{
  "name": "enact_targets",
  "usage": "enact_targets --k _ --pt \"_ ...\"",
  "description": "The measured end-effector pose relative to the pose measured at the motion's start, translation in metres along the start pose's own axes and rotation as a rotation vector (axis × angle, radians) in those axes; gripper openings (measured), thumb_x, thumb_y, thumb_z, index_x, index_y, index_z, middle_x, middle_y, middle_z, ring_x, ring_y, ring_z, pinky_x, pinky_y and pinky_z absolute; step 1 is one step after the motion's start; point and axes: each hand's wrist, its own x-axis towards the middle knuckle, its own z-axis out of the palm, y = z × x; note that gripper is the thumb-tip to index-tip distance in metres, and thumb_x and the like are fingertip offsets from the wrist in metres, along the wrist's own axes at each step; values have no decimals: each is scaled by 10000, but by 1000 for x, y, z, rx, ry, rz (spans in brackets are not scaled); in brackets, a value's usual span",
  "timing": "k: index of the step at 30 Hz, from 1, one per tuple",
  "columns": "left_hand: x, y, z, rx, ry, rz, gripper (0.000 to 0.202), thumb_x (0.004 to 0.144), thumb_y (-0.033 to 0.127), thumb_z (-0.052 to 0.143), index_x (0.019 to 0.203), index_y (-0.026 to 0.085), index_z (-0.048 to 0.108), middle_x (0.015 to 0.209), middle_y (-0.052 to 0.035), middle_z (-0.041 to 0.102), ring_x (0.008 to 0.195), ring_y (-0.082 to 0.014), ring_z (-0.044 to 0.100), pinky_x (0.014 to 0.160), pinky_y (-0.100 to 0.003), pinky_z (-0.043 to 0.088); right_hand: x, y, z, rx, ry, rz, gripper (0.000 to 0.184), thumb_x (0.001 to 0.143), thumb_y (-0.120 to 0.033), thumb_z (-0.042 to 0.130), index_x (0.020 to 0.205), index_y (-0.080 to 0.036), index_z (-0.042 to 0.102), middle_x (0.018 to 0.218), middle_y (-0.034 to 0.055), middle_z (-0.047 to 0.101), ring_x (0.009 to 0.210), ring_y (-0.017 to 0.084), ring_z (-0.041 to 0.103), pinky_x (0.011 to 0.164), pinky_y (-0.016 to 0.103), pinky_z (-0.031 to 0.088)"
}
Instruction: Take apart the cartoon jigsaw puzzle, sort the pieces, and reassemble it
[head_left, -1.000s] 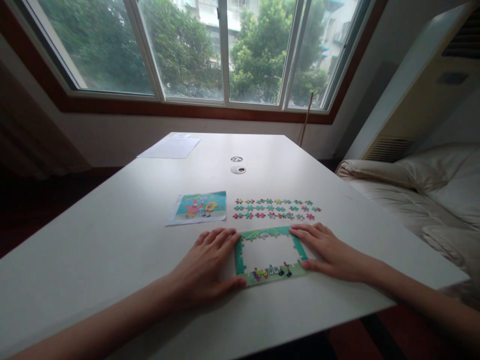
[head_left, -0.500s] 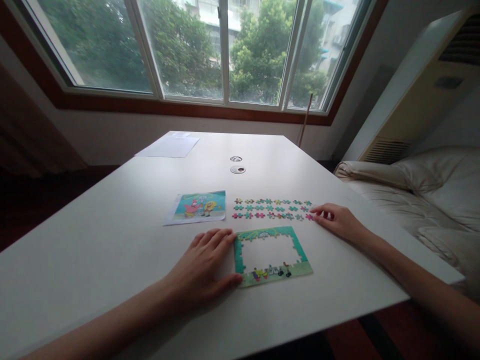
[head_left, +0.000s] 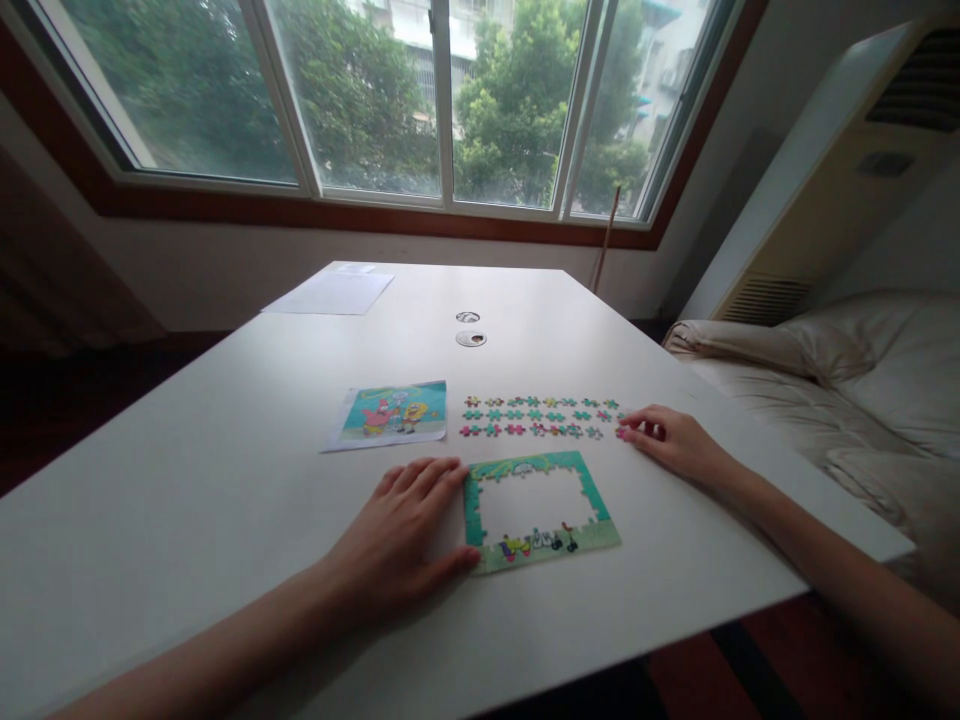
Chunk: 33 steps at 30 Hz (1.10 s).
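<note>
My left hand point(head_left: 409, 520) lies spread on the table, its fingertips at the upper left corner of a puzzle frame point(head_left: 604, 532) and its thumb on the lower left corner. The green frame has a jagged inner edge around a bare opening. Beyond it, loose puzzle pieces point(head_left: 534, 415) lie in three rows. At the right end of the nearest row, my right hand point(head_left: 671, 440) has thumb and fingers closed on a pink puzzle piece point(head_left: 622, 433), mostly covered by the fingertips. A cartoon picture sheet point(head_left: 394, 411) rests left of the rows.
The white table point(head_left: 225, 480) reaches toward the window. White papers point(head_left: 330, 293) lie at its far left, and two round discs point(head_left: 471, 339) sit in the middle beyond the pieces. A pale sofa point(head_left: 810, 380) stands to the right.
The view has shifted slightly. My right fingertips now cover more of the pink piece, which sits a little nearer to the hand. My left hand stays at the frame.
</note>
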Motion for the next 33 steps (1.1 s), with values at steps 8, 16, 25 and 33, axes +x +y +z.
enact_targets --k 8,16,25,33 --pt "-1 1 0 3 -2 2 619 779 529 470 1288 199 349 1320 -99 389 1188 -301 328 966 -477 262 -1 -3 -2 69 -70 -36 347 838 -378 405 1033 -194 626 968 81 602 651 132 528 601 264 428" --pt "-2 2 -3 -7 -7 1 609 783 510 479 1283 190 344 1312 -107 386 1179 -302 330 958 -477 278 7 -7 -6 23 -124 33 238 734 -359 535 837 -173 643 803 46 617 666 140 540 595 250 425" --pt "-13 22 -9 -17 -4 337 352 839 301 474 1184 235 450 970 -81 537 866 -224 493 781 -399 403 13 -102 10 311 -282 -185 160 732 -318 594 742 -162 630 678 0 620 583 84 497 542 196 378" --pt "-12 27 -9 20 -39 367 355 838 301 467 1190 254 440 902 -66 516 814 -205 494 749 -358 405 13 -160 41 418 -429 -281 137 731 -287 612 782 -178 678 680 -2 660 566 83 511 536 185 390"
